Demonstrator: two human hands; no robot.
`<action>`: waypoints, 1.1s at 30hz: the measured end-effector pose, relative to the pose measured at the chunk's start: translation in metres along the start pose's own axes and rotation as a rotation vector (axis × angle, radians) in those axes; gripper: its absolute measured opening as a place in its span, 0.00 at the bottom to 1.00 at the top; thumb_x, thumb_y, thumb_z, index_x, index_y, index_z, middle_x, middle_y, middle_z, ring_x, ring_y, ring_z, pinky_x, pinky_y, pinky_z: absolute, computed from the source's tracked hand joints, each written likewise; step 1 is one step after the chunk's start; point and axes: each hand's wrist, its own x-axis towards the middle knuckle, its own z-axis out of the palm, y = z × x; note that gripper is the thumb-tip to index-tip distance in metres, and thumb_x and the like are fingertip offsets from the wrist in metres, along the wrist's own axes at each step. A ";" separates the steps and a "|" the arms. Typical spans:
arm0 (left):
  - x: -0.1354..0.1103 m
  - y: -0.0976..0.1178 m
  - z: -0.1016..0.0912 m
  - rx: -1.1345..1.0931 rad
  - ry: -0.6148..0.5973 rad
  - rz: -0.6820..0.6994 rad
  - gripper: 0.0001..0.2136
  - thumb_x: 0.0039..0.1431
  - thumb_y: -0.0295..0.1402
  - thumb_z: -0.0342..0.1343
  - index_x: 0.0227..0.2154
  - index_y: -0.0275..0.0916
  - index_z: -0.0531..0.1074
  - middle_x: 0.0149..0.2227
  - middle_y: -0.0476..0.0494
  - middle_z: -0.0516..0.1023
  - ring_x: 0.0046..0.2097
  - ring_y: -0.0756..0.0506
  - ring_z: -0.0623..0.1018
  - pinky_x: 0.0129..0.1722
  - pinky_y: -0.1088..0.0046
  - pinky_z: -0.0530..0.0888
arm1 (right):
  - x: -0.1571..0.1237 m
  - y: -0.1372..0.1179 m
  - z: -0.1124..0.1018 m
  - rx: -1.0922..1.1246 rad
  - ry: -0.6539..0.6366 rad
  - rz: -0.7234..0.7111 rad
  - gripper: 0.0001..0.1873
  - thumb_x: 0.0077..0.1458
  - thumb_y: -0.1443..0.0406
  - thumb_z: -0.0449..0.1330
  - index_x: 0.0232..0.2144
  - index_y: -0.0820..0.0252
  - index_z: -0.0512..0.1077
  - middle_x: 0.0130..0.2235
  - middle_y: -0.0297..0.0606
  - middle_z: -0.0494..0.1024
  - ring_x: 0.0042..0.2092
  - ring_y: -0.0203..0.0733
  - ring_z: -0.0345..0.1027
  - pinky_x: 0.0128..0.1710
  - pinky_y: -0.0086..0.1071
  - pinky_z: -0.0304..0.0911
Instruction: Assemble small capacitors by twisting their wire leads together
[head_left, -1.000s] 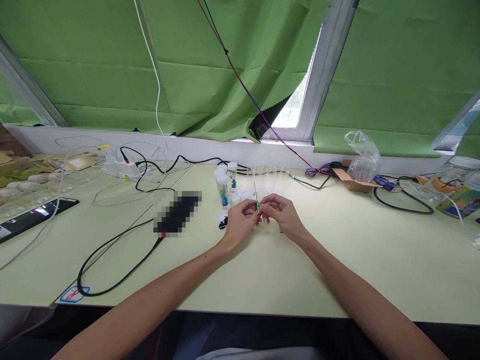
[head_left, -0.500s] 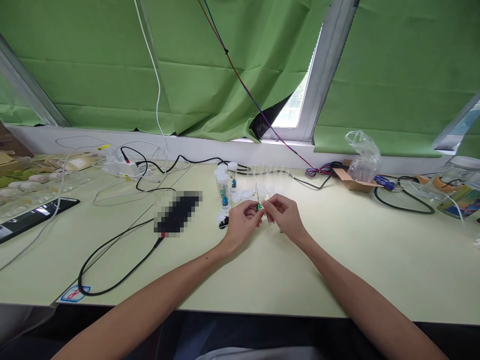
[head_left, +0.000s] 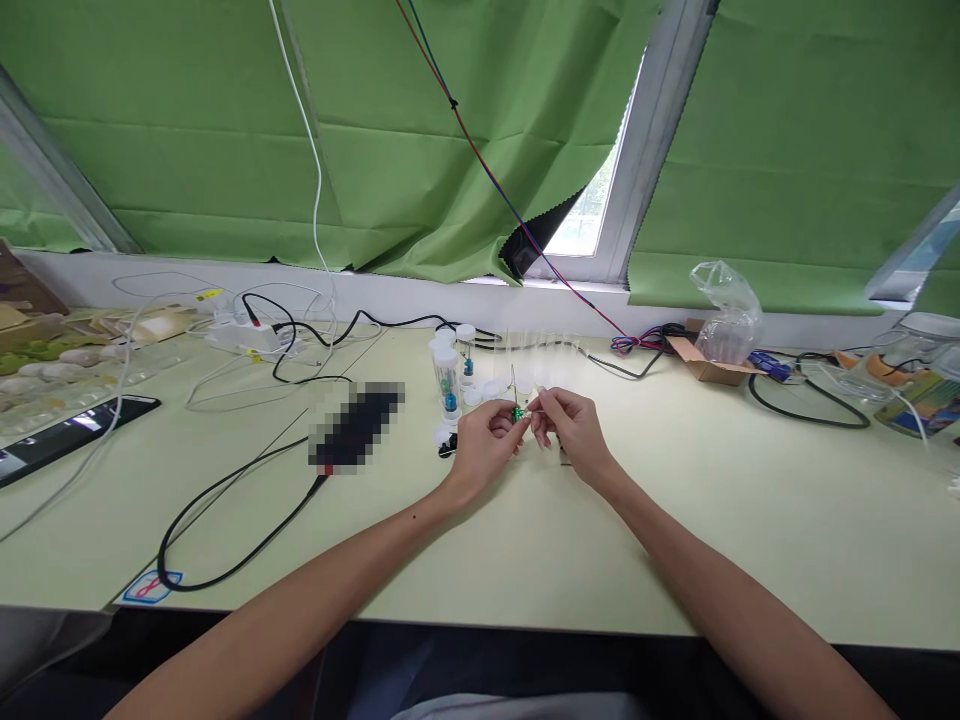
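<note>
My left hand (head_left: pixel 484 445) pinches a small green part (head_left: pixel 518 413) from which a thin dark rod stands up. Close against it on the right, my right hand (head_left: pixel 576 428) has thumb and forefinger closed on a thin pale piece, too small to name. The two sets of fingertips nearly meet. Just behind the hands stand transparent tubes with white caps (head_left: pixel 445 357), and blue-green parts (head_left: pixel 450 400) show inside. A small black object (head_left: pixel 448 446) lies left of my left hand, partly covered by it.
A blurred-out dark device (head_left: pixel 356 425) with a black cable lies to the left, beyond it a phone (head_left: pixel 75 437). At the back right sit a cardboard box (head_left: pixel 709 370) with a plastic bag and a large jar (head_left: pixel 926 385). Red and blue wires hang across the window.
My right hand's fingers have shifted slightly away from the green part, showing a thin pale piece between the hands. My left hand stays in place.
</note>
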 end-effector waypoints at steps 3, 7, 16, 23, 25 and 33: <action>0.000 0.001 0.000 0.000 0.004 -0.015 0.13 0.55 0.43 0.60 0.34 0.37 0.73 0.20 0.50 0.72 0.22 0.49 0.74 0.25 0.73 0.71 | 0.001 0.002 -0.002 0.060 -0.018 0.042 0.18 0.58 0.52 0.59 0.29 0.62 0.73 0.22 0.32 0.71 0.19 0.32 0.62 0.20 0.30 0.57; 0.000 0.002 -0.001 -0.010 0.006 -0.030 0.14 0.55 0.44 0.60 0.35 0.37 0.73 0.19 0.50 0.73 0.21 0.49 0.74 0.24 0.73 0.70 | 0.001 0.003 -0.003 0.156 -0.057 0.097 0.17 0.57 0.52 0.61 0.32 0.62 0.74 0.24 0.34 0.73 0.19 0.32 0.63 0.20 0.30 0.56; 0.002 0.001 0.000 -0.059 0.021 -0.040 0.17 0.53 0.48 0.61 0.34 0.37 0.74 0.19 0.51 0.71 0.21 0.49 0.73 0.23 0.75 0.68 | 0.002 0.001 -0.003 0.248 -0.101 0.179 0.18 0.52 0.51 0.64 0.34 0.61 0.76 0.28 0.36 0.77 0.22 0.32 0.63 0.23 0.30 0.57; 0.004 0.000 -0.002 -0.061 0.015 -0.064 0.18 0.54 0.47 0.60 0.36 0.36 0.74 0.19 0.49 0.72 0.21 0.49 0.73 0.23 0.75 0.67 | 0.002 0.001 -0.004 0.291 -0.140 0.210 0.16 0.53 0.54 0.65 0.36 0.60 0.78 0.32 0.37 0.78 0.23 0.31 0.64 0.24 0.30 0.59; 0.004 0.000 -0.002 -0.071 0.017 -0.070 0.18 0.53 0.47 0.60 0.36 0.36 0.74 0.19 0.49 0.73 0.21 0.50 0.72 0.22 0.75 0.67 | 0.002 -0.001 -0.004 0.279 -0.154 0.219 0.16 0.52 0.53 0.65 0.37 0.59 0.78 0.33 0.38 0.79 0.23 0.31 0.63 0.24 0.30 0.59; 0.005 -0.003 0.000 -0.140 0.025 -0.103 0.13 0.52 0.38 0.60 0.38 0.36 0.75 0.25 0.46 0.78 0.23 0.49 0.75 0.23 0.75 0.69 | 0.001 -0.004 -0.003 0.288 -0.167 0.275 0.17 0.50 0.54 0.67 0.39 0.58 0.79 0.38 0.41 0.81 0.24 0.31 0.62 0.23 0.29 0.58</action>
